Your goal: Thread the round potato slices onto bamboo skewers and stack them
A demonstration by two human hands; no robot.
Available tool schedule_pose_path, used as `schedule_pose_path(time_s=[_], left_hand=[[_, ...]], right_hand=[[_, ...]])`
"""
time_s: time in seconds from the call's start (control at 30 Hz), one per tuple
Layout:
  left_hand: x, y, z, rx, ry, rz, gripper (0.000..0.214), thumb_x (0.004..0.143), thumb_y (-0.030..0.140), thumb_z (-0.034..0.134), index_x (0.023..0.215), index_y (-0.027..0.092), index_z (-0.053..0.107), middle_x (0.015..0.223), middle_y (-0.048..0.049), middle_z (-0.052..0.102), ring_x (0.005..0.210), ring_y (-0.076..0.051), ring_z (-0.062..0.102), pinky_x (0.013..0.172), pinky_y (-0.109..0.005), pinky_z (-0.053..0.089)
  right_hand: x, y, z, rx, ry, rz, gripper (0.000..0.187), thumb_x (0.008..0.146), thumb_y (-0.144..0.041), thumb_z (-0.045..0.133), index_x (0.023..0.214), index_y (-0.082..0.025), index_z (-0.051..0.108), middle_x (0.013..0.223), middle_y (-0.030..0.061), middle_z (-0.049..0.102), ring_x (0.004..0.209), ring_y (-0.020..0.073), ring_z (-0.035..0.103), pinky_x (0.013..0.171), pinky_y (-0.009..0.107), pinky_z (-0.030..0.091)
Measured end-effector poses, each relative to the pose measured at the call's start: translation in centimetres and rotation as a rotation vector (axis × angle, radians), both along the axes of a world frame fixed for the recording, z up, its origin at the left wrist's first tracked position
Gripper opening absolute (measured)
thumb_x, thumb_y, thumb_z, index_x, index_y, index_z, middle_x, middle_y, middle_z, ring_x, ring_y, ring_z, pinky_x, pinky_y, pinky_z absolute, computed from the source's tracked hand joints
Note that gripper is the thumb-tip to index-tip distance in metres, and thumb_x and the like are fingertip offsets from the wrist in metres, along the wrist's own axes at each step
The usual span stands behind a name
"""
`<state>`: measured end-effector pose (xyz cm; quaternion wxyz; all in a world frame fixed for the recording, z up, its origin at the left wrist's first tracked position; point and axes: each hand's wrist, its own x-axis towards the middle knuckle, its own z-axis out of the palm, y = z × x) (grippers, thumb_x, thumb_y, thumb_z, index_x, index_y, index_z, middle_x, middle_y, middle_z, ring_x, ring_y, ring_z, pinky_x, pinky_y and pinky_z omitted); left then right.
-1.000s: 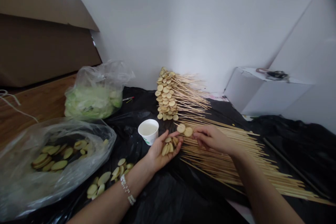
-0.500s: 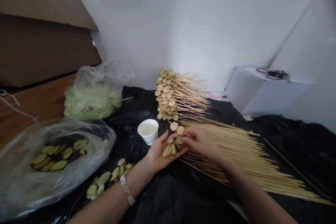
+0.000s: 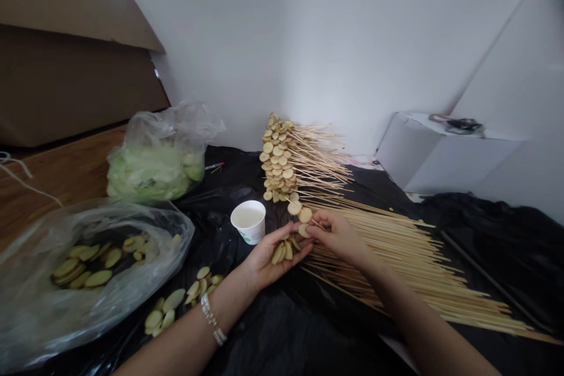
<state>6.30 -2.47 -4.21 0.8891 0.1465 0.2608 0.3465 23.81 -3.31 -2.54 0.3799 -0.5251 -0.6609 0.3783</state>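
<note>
My left hand (image 3: 268, 255) lies palm up and cupped, holding several pale potato slices (image 3: 282, 249). Its thumb and fingertips pinch one more slice against a skewer tip. My right hand (image 3: 337, 235) is closed on that bamboo skewer (image 3: 299, 211), which carries two round slices near its point. Both hands hover over the near end of a wide spread of bare bamboo skewers (image 3: 418, 258) on black plastic sheeting (image 3: 282, 329).
A stack of loaded skewers (image 3: 286, 161) rises behind the hands. A white paper cup (image 3: 249, 220) stands just left of my left hand. Loose slices (image 3: 180, 299) lie nearby. Left: a clear bag of slices (image 3: 88, 258), a bag of green vegetable (image 3: 158, 155). White box (image 3: 440, 155) at right.
My right hand has moved left with the skewer until it meets my left hand. The skewer tip with its two slices now points up and left, and a slice is pinched against it.
</note>
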Motion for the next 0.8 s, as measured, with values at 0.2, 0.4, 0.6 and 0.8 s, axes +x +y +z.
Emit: schedule_pose_path(time_s=[0.2,0.4,0.6,0.8], left_hand=[[0.5,-0.4,-0.2,0.051,0.139,0.057,0.011,0.078,0.002,0.063,0.086,0.010,0.066,0.086,-0.0054,0.069,0.079,-0.011,0.066,0.079,-0.020,0.053],[0.6,-0.2,0.1,-0.005,0.189,0.120,0.008,0.078,0.004,0.064,0.082,0.011,0.064,0.082,-0.0043,0.067,0.071,-0.010,0.066,0.067,-0.017,0.055],[0.4,0.2,0.0,-0.053,0.187,0.220,0.007,0.080,0.005,0.063,0.082,0.012,0.063,0.079,-0.0047,0.066,0.068,-0.011,0.066,0.059,-0.017,0.055],[0.5,0.3,0.0,-0.063,0.168,0.252,0.007,0.081,0.005,0.060,0.082,0.010,0.063,0.079,-0.0045,0.066,0.067,-0.010,0.066,0.058,-0.017,0.056]], right_hand=[[-0.1,-0.1,0.0,-0.002,0.032,0.054,0.013,0.077,-0.030,0.059,0.073,-0.018,0.058,0.070,-0.0002,0.063,0.065,0.0121,0.057,0.062,0.024,0.044],[2.0,0.0,1.0,-0.048,-0.010,0.085,0.019,0.084,-0.036,0.053,0.084,-0.018,0.058,0.063,-0.0022,0.058,0.058,0.0118,0.053,0.058,0.024,0.042],[5.0,-0.1,2.7,-0.017,-0.200,0.118,0.022,0.084,-0.035,0.052,0.080,-0.018,0.064,0.065,-0.0007,0.060,0.062,0.0127,0.054,0.060,0.025,0.040],[6.5,-0.5,3.9,-0.034,-0.328,0.161,0.022,0.083,-0.032,0.053,0.078,-0.018,0.069,0.063,-0.0002,0.062,0.060,0.0130,0.054,0.058,0.025,0.040]])
